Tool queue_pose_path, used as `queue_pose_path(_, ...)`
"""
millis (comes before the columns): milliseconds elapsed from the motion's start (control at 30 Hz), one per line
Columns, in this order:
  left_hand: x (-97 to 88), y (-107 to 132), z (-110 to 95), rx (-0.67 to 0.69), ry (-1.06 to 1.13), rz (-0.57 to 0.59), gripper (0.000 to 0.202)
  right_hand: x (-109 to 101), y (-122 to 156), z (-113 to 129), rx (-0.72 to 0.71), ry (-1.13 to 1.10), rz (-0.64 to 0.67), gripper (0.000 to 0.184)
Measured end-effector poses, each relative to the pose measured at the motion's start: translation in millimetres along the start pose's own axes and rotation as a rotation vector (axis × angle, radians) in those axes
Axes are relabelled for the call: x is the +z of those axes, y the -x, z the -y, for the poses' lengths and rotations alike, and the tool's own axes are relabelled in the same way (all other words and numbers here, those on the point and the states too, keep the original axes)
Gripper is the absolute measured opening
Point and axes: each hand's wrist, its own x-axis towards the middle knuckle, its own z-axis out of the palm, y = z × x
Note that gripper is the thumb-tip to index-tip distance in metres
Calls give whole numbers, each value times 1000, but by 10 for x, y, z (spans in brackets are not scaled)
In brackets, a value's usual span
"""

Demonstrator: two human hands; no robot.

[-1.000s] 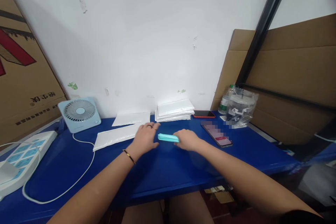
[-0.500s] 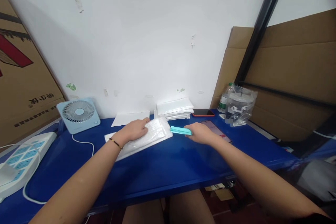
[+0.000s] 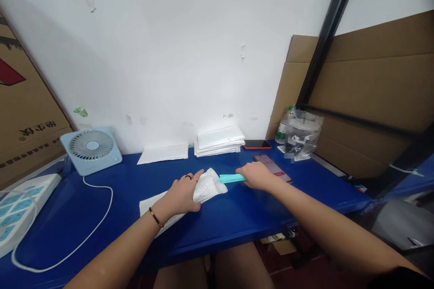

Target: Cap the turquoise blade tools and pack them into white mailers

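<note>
My left hand [image 3: 182, 193] is wrapped round a white bubble mailer [image 3: 207, 186] above the front of the blue table, and the mailer's open end bulges to the right. In my right hand [image 3: 257, 175] is a flat, folded teal bundle [image 3: 232, 178], gripped by its right end. The bundle's left end meets the mouth of the mailer; I cannot tell how much of it lies inside. The fingers of my right hand are closed and mostly hidden behind the hand.
A stack of white mailers [image 3: 219, 141] and a flat white mailer [image 3: 163, 152] lie by the wall. Two phones [image 3: 257, 144] rest right of the stack. A blue fan [image 3: 92, 150] and power strip [image 3: 23, 212] are left; a bottle [image 3: 282, 128] and clear bag [image 3: 303, 135] stand right.
My left hand has drawn the mailer nearer to me and closed round it, so its mouth gapes more. The teal bundle has come up against the opening. The view has shifted slightly.
</note>
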Motion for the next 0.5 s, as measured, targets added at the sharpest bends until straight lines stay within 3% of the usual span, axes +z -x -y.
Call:
queue_pose_path(300, -20, -137, -125, 203, 221, -128, 88, -152, -69, 224, -133, 81, -105, 23)
queue_pose_path(400, 10, -232, -216, 241, 239, -168, 81, -218, -90, 339, -133, 67, -158, 42)
queue_pose_path(500, 59, -302, -320, 178, 160, -177, 74, -259, -117, 448, -158, 56, -181, 74)
